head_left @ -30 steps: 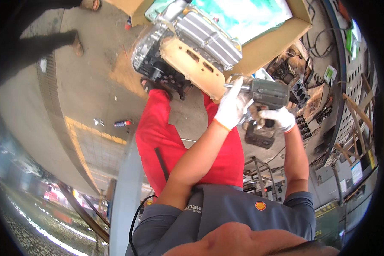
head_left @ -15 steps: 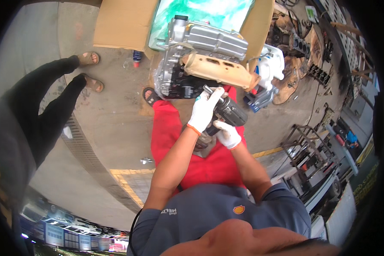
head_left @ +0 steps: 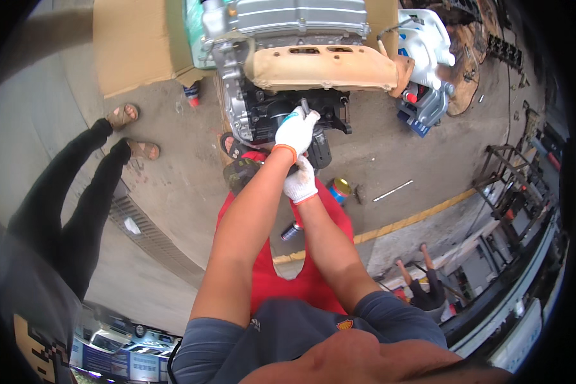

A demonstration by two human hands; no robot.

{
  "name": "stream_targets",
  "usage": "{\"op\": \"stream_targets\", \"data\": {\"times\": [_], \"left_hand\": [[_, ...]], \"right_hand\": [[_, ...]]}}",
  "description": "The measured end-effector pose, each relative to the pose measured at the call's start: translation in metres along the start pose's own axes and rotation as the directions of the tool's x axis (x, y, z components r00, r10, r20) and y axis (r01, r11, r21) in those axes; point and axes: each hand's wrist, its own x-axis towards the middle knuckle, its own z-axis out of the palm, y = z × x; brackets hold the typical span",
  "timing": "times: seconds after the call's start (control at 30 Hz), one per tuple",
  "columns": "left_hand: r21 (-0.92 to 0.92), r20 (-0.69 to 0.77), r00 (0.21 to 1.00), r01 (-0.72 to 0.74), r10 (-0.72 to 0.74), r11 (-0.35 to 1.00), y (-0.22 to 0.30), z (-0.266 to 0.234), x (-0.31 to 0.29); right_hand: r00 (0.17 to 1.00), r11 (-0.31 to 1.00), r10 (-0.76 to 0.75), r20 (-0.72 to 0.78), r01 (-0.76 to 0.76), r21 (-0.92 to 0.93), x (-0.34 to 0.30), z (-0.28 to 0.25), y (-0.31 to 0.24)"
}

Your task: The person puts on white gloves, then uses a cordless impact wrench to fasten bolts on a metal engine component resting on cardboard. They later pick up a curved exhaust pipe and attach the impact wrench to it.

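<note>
A black impact wrench (head_left: pixel 321 152) is in my gloved hands, its socket end directed at the engine (head_left: pixel 249 109). My left hand (head_left: pixel 295 136), in a white glove with an orange cuff, closes around the front of the tool. Below it, my right hand (head_left: pixel 301 182), also gloved in white, is wrapped at the grip, which the gloves mostly hide. The metal socket (head_left: pixel 304 105) sticks out past my left fingers at the engine's dark lower side; whether it touches a bolt cannot be seen. Above it runs a tan heat shield (head_left: pixel 323 69), under the grey valve cover (head_left: pixel 301 18).
Opened cardboard (head_left: pixel 134 51) lies at the far left. White jugs (head_left: pixel 425 48) and a grey bottle (head_left: pixel 432 102) stand right of the engine. A tin (head_left: pixel 340 188) and a metal rod (head_left: pixel 392 191) are on the floor. Another person's legs (head_left: pixel 77 198) are at left.
I have come closer to the engine, and both hands have carried the impact wrench forward to its lower side. A tin and a rod on the floor now show.
</note>
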Motion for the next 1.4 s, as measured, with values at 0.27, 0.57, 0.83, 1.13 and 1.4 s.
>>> {"op": "stream_targets", "data": {"times": [0.27,0.57,0.83,1.13,1.4], "left_hand": [[0.092,-0.171,0.981,-0.078,0.093,0.993,0.004,-0.003,0.025],[-0.04,-0.205,0.978,-0.038,0.029,0.998,0.018,0.008,0.013],[0.17,-0.299,0.947,-0.07,0.119,0.983,0.017,0.007,0.014],[0.212,-0.232,0.97,-0.017,0.067,0.977,0.005,0.0,0.02],[0.136,-0.168,0.982,-0.067,0.09,0.988,0.01,-0.001,0.014]], "right_hand": [[0.968,0.984,0.066,0.241,-0.103,0.144,0.061,-0.003,0.0],[0.957,0.948,0.096,0.275,-0.172,0.267,0.069,-0.005,0.002],[0.928,0.925,0.112,0.355,-0.228,0.304,0.09,-0.016,0.016],[0.958,0.953,0.06,0.281,-0.138,0.269,0.096,-0.018,0.03],[0.986,0.95,0.053,0.16,-0.099,0.297,0.08,0.007,0.021]]}}
